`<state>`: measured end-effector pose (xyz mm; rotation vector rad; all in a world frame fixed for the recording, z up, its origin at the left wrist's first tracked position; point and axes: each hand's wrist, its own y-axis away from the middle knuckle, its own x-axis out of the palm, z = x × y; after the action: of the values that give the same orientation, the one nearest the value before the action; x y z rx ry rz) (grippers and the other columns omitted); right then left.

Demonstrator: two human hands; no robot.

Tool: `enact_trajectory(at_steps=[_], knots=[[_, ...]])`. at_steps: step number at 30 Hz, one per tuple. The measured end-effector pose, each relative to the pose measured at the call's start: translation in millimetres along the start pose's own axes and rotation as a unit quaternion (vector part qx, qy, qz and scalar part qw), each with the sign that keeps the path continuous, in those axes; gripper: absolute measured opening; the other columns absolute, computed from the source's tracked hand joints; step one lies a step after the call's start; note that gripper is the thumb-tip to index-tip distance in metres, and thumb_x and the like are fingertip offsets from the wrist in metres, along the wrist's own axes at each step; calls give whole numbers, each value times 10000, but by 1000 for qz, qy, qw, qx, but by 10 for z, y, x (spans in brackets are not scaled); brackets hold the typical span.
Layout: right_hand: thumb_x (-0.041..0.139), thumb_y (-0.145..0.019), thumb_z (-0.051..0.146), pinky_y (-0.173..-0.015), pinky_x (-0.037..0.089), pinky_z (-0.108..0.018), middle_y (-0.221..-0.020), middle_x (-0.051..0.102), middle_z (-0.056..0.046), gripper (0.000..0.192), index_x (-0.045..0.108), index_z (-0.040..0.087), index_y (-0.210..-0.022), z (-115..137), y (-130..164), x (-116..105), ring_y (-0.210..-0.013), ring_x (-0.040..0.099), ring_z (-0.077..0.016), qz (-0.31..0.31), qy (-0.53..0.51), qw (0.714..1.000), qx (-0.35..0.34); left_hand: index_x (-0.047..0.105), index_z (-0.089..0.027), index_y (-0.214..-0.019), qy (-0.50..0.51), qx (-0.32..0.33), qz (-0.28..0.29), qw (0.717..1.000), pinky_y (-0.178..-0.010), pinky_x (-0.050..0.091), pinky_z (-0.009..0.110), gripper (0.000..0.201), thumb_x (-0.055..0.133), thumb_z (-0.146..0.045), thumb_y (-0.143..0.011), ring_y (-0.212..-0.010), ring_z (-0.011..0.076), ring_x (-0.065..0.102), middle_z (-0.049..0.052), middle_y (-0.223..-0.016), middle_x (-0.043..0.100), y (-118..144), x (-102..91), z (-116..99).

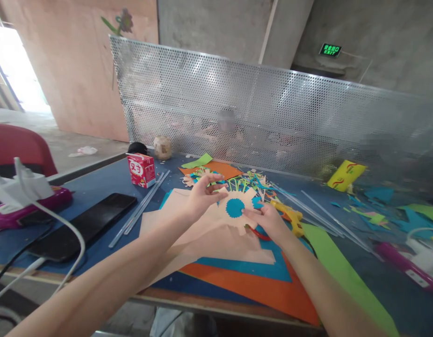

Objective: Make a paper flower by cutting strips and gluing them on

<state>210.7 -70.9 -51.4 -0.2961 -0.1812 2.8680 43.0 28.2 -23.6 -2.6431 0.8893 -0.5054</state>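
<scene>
A pale peach paper flower point(222, 213) with a scalloped blue disc point(235, 208) at its centre is held over the sheets on the table. My right hand point(269, 219) grips its right side between thumb and fingers, beside a blue petal point(256, 202). At the flower's upper left, my left hand point(206, 194) is open with its fingers apart and slightly bent; whether it touches the paper I cannot tell. Under both hands lie peach paper point(181, 238), blue paper point(237, 267) and orange paper point(258, 292). A yellow glue gun point(293, 220) and red-handled scissors point(260, 234) lie partly hidden by my right hand.
Clear glue sticks lie left point(141, 206) and right point(307, 206). A black phone point(93, 224), a red box point(141, 170), purple power strips point(409, 267), cables and paper scraps point(253, 180) surround the work. A perforated metal screen point(202, 93) stands behind, with a person beyond.
</scene>
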Motion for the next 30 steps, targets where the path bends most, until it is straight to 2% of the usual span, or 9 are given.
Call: enact_trajectory(at_steps=[7, 12, 21, 24, 28, 30], knots=[[691, -614, 414, -714, 477, -355, -711, 663, -31, 307, 539, 179, -741, -11, -6, -2, -826, 615, -261, -13, 0, 1000, 7, 517, -163, -910, -11, -5, -28, 1000, -807, 467, 328, 395, 700, -131, -562, -905, 169, 578, 84, -1090, 533, -34, -21, 48], [699, -608, 400, -726, 472, -354, -752, 669, -38, 329, 544, 176, -793, -20, -18, -10, -854, 610, -265, -19, 1, 1000, 8, 519, -170, -900, -5, -2, -32, 999, -795, 477, 333, 394, 707, -139, -555, -909, 178, 583, 81, -1077, 539, -51, -39, 67], [663, -606, 461, -679, 479, -350, -691, 664, -40, 344, 601, 159, -757, -7, -17, -15, -761, 616, -255, -29, 75, 997, 8, 513, -161, -889, 6, 1, -47, 999, -755, 491, 303, 375, 699, -141, -564, -887, 165, 585, 66, -1050, 545, -80, -60, 73], [660, -596, 463, -686, 474, -353, -729, 673, -51, 343, 602, 162, -750, 4, -26, -30, -769, 614, -255, -53, 94, 994, 13, 520, -159, -868, 8, 13, -64, 998, -748, 483, 290, 363, 705, -148, -555, -859, 147, 582, 41, -968, 566, -109, -83, 78], [657, -574, 450, -694, 452, -364, -708, 664, -56, 315, 580, 171, -699, 45, -62, -77, -776, 603, -275, -115, 139, 984, 10, 548, -155, -808, -5, 31, -114, 993, -712, 468, 251, 301, 712, -175, -555, -723, 99, 571, 2, -783, 592, -145, -159, 78], [642, -576, 440, -689, 437, -352, -699, 652, -53, 292, 570, 174, -675, 62, -87, -111, -778, 592, -275, -139, 158, 978, 1, 569, -156, -788, -8, 34, -120, 992, -683, 470, 247, 268, 712, -197, -564, -667, 96, 567, -11, -690, 590, -151, -193, 77]])
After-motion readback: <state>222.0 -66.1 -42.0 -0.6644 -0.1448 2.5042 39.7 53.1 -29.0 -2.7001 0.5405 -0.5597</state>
